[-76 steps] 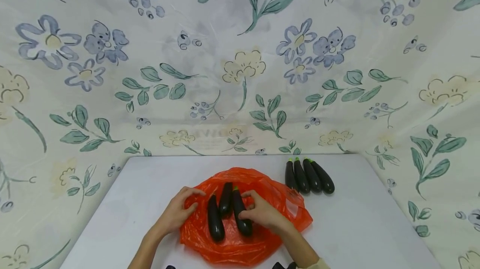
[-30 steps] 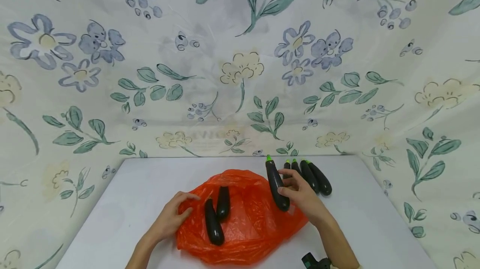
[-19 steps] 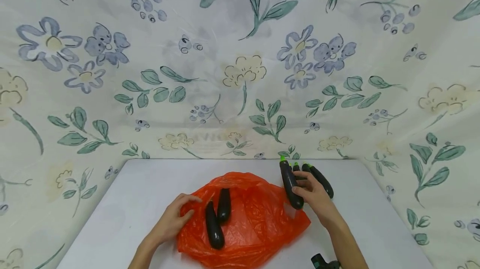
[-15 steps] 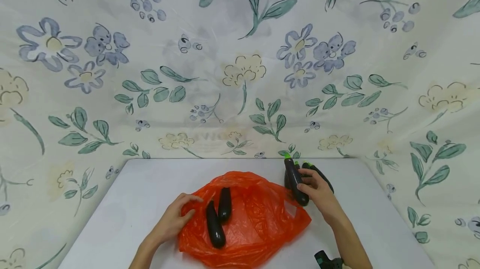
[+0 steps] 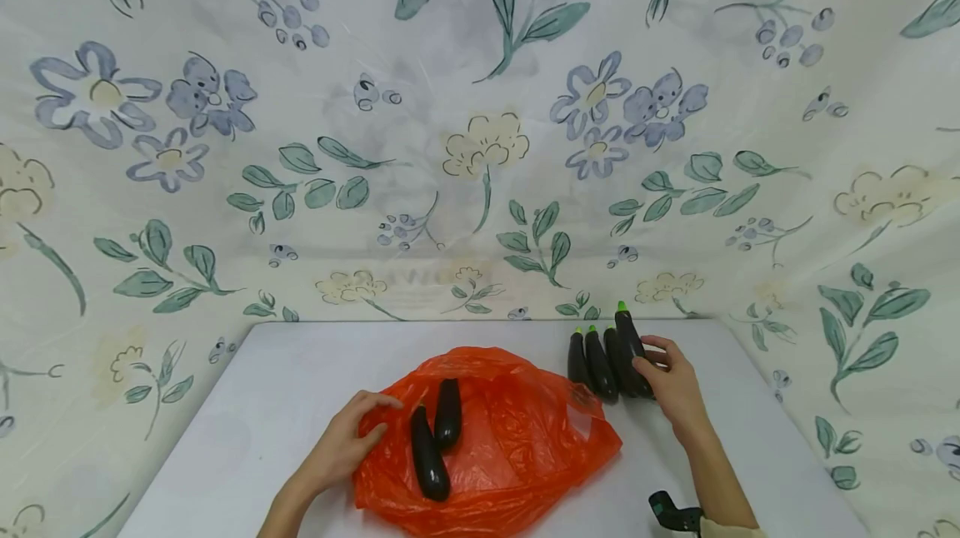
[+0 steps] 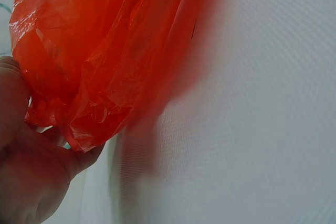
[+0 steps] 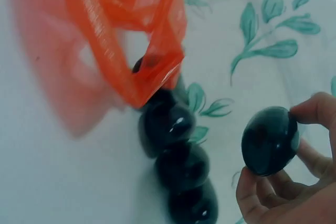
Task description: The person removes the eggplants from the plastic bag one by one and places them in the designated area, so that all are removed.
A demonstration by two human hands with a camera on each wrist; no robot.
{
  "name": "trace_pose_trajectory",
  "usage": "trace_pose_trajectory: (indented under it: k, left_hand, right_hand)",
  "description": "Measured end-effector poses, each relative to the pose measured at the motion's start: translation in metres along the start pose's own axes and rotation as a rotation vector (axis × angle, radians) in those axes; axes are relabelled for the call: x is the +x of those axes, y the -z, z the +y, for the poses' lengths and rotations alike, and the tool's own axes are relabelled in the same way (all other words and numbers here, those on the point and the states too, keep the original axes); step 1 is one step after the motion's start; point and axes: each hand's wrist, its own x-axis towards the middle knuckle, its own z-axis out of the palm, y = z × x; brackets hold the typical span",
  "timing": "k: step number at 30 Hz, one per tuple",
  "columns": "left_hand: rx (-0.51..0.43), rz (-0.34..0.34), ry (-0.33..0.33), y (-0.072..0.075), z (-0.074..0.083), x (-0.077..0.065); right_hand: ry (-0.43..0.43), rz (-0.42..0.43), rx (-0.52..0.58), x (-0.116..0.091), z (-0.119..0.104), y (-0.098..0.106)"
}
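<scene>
In the head view my right hand (image 5: 675, 384) pinches a dark eggplant (image 5: 628, 346) by its side, green stem end up. The right wrist view shows this held eggplant (image 7: 270, 141) raised apart from the row, between thumb and fingers. Below it stand several eggplants (image 5: 600, 365) side by side, partly hidden by the held one. A red plastic bag (image 5: 517, 438) lies spread in the middle, with two eggplants (image 5: 429, 459) on it. At its left edge my left hand (image 5: 348, 438) holds the bag; in the left wrist view the crumpled film (image 6: 100, 114) passes between thumb and fingers.
The white table (image 5: 247, 421) carries everything. A floral-patterned sheet (image 5: 480, 213) rises behind the table and at both sides. A black device (image 5: 675, 513) sits at my right wrist. The bag's right corner (image 5: 611, 442) lies near the eggplant row.
My right hand has taken an eggplant from the bag and carried it right, over the row at the back right. My left hand stays at the bag's left edge.
</scene>
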Motion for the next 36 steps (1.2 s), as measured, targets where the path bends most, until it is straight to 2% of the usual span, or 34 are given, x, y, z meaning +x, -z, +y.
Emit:
trace_pose_trajectory:
  k: [10, 15, 22, 36]
  left_hand:
    - [0.004, 0.011, 0.010, 0.001, 0.000, 0.000]
    - [-0.007, 0.008, 0.023, 0.002, -0.001, 0.000]
    - [-0.013, 0.015, 0.007, 0.003, -0.004, -0.002]
    - [-0.041, 0.005, 0.033, 0.004, -0.004, -0.003]
  right_hand:
    - [-0.005, 0.052, -0.064, 0.008, 0.007, 0.013]
    - [-0.016, 0.067, -0.050, 0.014, 0.008, 0.022]
    - [-0.047, 0.076, -0.054, 0.019, 0.013, 0.032]
    - [-0.066, 0.067, -0.216, 0.031, 0.026, 0.041]
